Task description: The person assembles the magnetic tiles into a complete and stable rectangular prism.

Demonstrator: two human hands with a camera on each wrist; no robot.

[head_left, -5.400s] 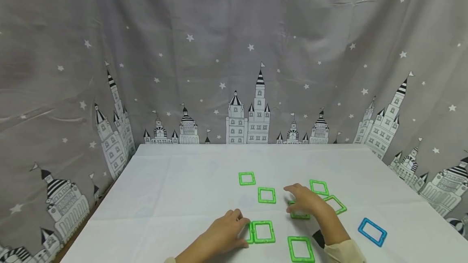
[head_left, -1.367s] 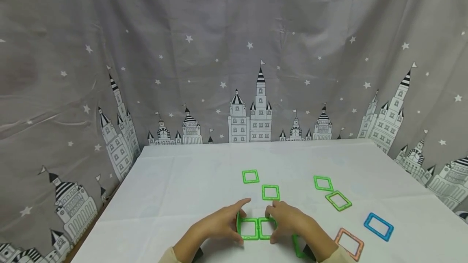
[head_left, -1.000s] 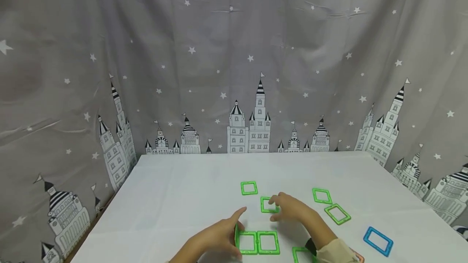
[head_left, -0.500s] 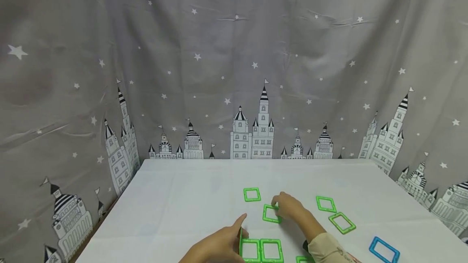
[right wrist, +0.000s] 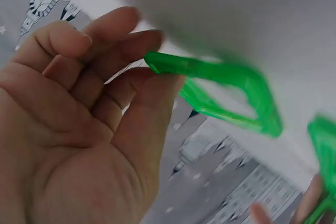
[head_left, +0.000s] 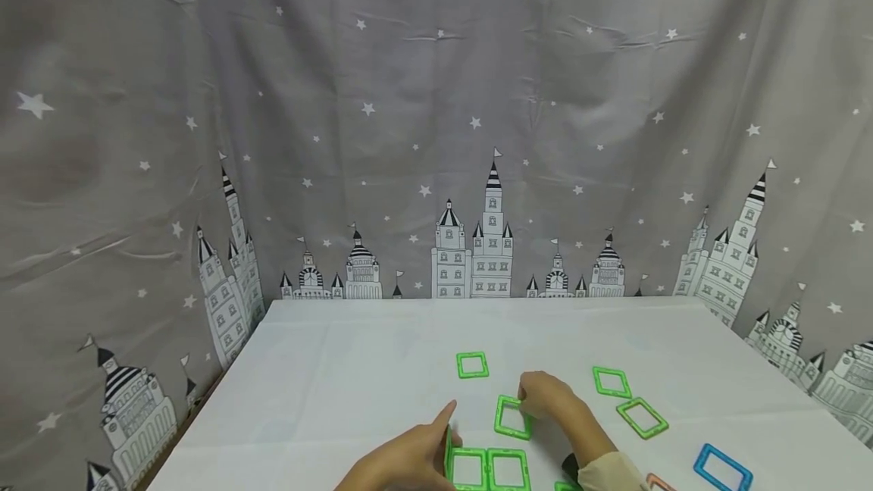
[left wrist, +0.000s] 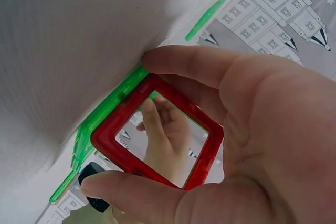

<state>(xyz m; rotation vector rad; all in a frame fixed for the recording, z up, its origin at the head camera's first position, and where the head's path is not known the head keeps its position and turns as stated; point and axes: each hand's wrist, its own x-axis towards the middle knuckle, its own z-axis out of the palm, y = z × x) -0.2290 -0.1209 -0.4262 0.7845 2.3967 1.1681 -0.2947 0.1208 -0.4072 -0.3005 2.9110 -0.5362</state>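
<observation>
My left hand [head_left: 408, 457] holds an upright square magnetic tile [left wrist: 125, 111] between thumb and fingers. Its face is red in the left wrist view; from the head only a thin green edge shows. Against its foot lie two flat green square tiles side by side, the left one [head_left: 470, 486] and the right one [head_left: 525, 468]. Just beyond them, my right hand [head_left: 546, 398] pinches another green square tile [head_left: 500, 415] by its far right corner. The right wrist view shows that tile [right wrist: 210, 69] tilted between thumb and fingertips, slightly blurred.
A green tile [head_left: 473, 355] lies farther back on the white table [head_left: 327, 392]. To the right are two more green tiles, one [head_left: 611, 370] behind the other [head_left: 641, 419], and a blue tile [head_left: 723, 458]. An orange tile [head_left: 658, 480] is partly cut off. A grey castle-print curtain [head_left: 382, 59] hangs behind.
My right hand has left the flat pair, reached to the green tile behind it, pinched it and drawn it slightly nearer, turning it. My left hand has stayed at the upright tile.
</observation>
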